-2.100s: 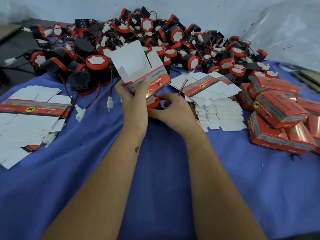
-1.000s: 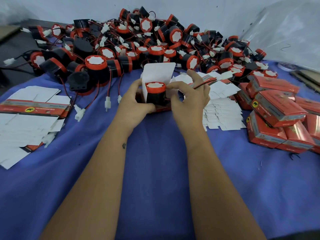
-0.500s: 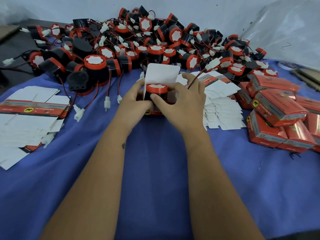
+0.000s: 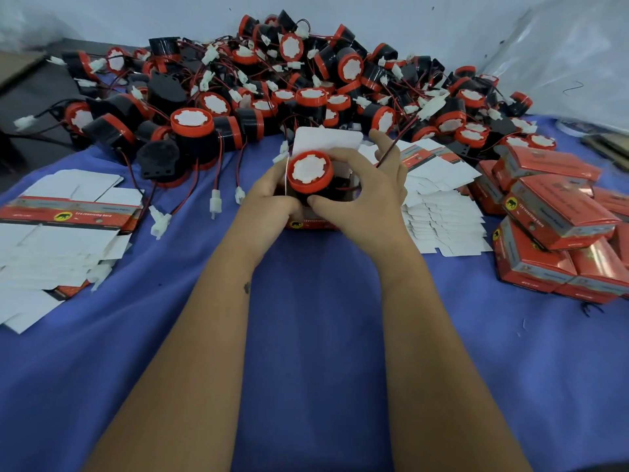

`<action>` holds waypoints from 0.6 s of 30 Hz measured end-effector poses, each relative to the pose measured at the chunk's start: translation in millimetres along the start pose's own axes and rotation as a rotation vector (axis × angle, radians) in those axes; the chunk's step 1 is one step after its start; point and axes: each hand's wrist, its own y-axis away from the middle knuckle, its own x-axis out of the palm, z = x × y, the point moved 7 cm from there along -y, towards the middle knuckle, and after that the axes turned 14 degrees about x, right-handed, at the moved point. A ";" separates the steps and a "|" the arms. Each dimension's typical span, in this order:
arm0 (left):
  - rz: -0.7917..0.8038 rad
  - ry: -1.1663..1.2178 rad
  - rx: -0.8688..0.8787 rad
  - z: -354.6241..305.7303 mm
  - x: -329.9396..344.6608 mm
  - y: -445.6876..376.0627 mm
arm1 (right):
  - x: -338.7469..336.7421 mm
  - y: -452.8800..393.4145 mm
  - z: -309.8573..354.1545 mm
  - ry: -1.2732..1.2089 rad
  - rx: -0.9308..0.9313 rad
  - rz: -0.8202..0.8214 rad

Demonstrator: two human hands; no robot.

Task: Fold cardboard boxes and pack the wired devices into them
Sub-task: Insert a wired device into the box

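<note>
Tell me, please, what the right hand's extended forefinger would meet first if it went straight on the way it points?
Probably the pile of wired devices just past the box's raised white flap. The right hand points up and away; depth is uncertain, so it might pass above the nearest ones.

Left hand (image 4: 269, 195): fingers curled, gripping | Right hand (image 4: 366, 202): thumb and fingers curled, pinching | Both forearms extended forward, wrists converging.

Two hands: left hand (image 4: 269, 195), right hand (image 4: 367, 199). One open box (image 4: 326, 144) between them, one device (image 4: 309, 172) in it. Two stacks of flat box blanks: one (image 4: 61, 233) at the cloth's left edge, one (image 4: 439, 202) right of centre. About eight closed boxes (image 4: 558, 212) at the right edge. Loose devices (image 4: 306, 83) along the far edge: too many to count.
</note>
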 end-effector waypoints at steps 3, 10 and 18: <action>-0.014 0.033 0.003 -2.6 1.5 1.3 | 5.5 -1.8 -4.1 0.061 0.054 0.049; -0.083 0.009 0.014 1.9 6.2 1.4 | 16.8 4.2 -3.8 0.156 0.107 0.148; -0.189 -0.075 0.011 5.7 1.9 -0.2 | 6.9 5.1 4.6 0.063 0.026 0.010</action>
